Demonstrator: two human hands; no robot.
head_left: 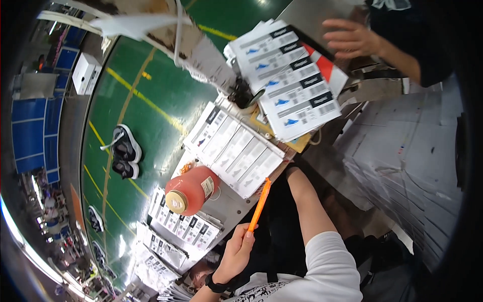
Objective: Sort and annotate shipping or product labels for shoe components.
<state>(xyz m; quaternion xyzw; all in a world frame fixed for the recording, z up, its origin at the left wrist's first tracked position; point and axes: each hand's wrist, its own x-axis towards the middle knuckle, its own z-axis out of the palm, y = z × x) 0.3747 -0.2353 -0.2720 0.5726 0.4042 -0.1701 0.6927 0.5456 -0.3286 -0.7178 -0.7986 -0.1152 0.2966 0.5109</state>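
My left hand (236, 255), with a dark band at its wrist, is closed around the lower end of a slim orange tool (258, 209) shaped like a cutter knife. Its tip points up and away, close to the near right corner of a stack of printed label sheets (236, 156) on the bench. My right forearm (312, 206) reaches forward beside that stack; the hand at its end lies in shadow by the bench edge, with its fingers hidden. A large jar of orange-pink liquid with a gold lid (176, 201) stands left of the sheets.
More label sheets with blue shoe pictures (287, 83) lie at the upper right, by another person's open hand (352, 39). Further printed sheets (186, 224) lie below the jar. Dark shoes (125, 151) are on the green surface to the left. Large pale cartons (402, 146) stand at right.
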